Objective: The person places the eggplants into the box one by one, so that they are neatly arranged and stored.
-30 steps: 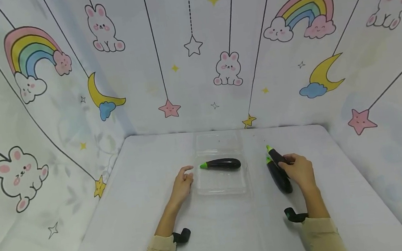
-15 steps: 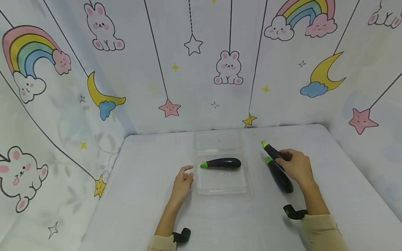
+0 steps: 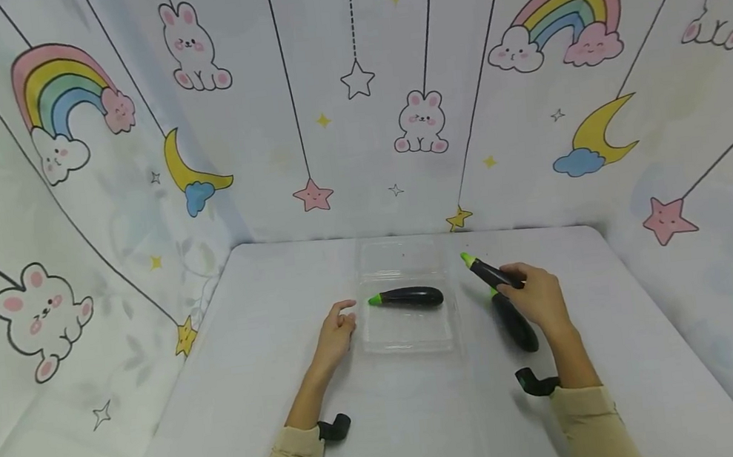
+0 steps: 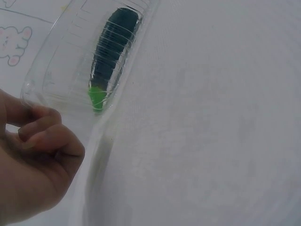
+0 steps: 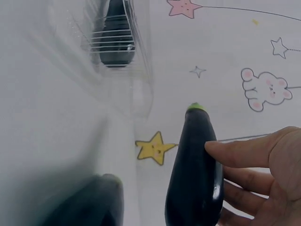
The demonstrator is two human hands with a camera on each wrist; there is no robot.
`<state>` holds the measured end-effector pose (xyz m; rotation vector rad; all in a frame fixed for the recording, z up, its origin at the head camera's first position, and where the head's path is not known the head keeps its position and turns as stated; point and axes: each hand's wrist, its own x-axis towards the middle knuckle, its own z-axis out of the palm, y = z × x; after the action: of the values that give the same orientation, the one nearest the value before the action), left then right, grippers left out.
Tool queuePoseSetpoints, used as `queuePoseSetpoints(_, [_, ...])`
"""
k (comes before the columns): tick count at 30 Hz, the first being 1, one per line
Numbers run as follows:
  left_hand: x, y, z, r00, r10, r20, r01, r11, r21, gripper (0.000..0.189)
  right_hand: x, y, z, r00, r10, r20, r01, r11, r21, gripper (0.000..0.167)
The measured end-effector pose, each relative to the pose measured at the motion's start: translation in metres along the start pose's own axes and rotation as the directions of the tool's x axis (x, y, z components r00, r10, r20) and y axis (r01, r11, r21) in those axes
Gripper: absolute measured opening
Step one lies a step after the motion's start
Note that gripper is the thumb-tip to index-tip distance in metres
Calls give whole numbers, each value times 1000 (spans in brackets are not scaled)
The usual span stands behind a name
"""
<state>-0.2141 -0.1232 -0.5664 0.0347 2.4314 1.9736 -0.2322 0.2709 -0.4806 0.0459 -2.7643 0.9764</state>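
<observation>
My right hand point(image 3: 539, 298) holds a dark toy eggplant point(image 3: 488, 274) with a green tip, the thumb on one side and fingers on the other in the right wrist view. It is tilted, its tip toward the clear plastic box point(image 3: 409, 347). Below it, a second eggplant point(image 3: 514, 323) lies on the table. A third eggplant point(image 4: 113, 44) lies crosswise inside the box, green end to the left. My left hand point(image 3: 334, 334) rests beside the box's left edge, index finger reaching toward it, other fingers loosely curled. Whether that finger touches the box I cannot tell.
The clear lid point(image 3: 399, 256) stands folded back behind the box. A white cloth covers the table point(image 3: 266, 298). Printed curtains with bunnies, stars and rainbows rise behind its back edge point(image 3: 301, 240) and at both sides. Each wrist wears a small black camera point(image 3: 335, 427).
The right hand has carried its eggplant leftward and slightly up, toward the box, away from the one lying on the table. The left hand and the boxed eggplant have stayed in place.
</observation>
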Motion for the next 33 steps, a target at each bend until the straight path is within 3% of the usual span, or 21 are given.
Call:
queuePoseSetpoints(9, [2, -3, 0, 1000, -5, 4, 5, 1000, 5, 36, 4, -9, 6, 998, -58, 31, 58, 998, 6, 40])
queuePoseSetpoints(17, [2, -3, 0, 1000, -3, 6, 3, 1000, 0, 37, 4, -21, 17, 995, -102, 11, 101, 995, 17, 39])
queuePoseSetpoints(33, [2, -1, 0, 1000, -9, -4, 9, 1000, 22, 36, 12, -42, 34, 968, -248, 43, 246, 968, 44, 40])
